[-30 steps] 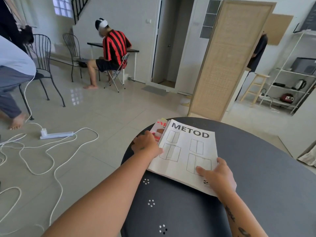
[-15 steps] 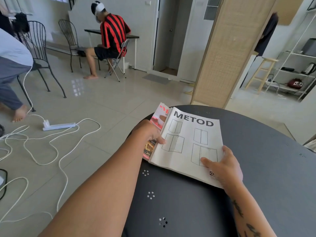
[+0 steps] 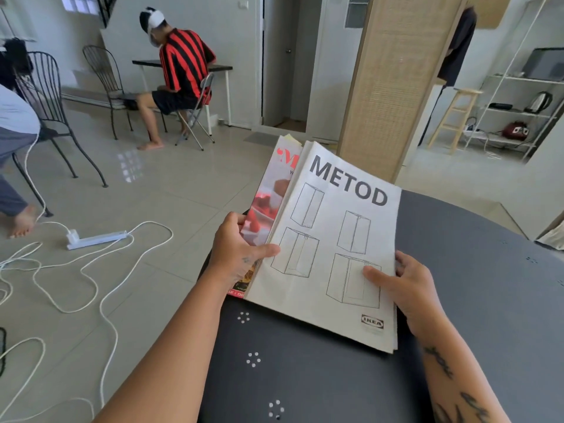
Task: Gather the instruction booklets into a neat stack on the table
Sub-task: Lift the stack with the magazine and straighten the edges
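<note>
Dark grey, matt and round, the perforated metal table lies nearest, spreading under and beyond both forearms. Above its near edge the two hands hold the booklets between them, one at each side, apart from each other by the width of the pile.

The right hand clamps the right edge of the white paper METOD instruction booklet, thumb flat on the printed cover and the other fingers hidden beneath, so it seems to carry the weight. The left hand pinches the opposite side, its thumb on the white cover while its fingers wrap the glossy red magazine-like booklet that lies under the white one and juts out past it to the left.

The pile appears tilted, its near edge low over the table and its far edge raised beyond the hands; whether the near corner touches the surface I cannot tell. Such a two-sided hold probably serves to square the edges: the red booklet is skewed and its top corner fans away from the white one, so the stack is not yet neat. More pages show at the white booklet's right edge.

Beyond the hands stands a woven cane screen panel, and left of them a white power strip with looping cable lies on the tiled floor.
</note>
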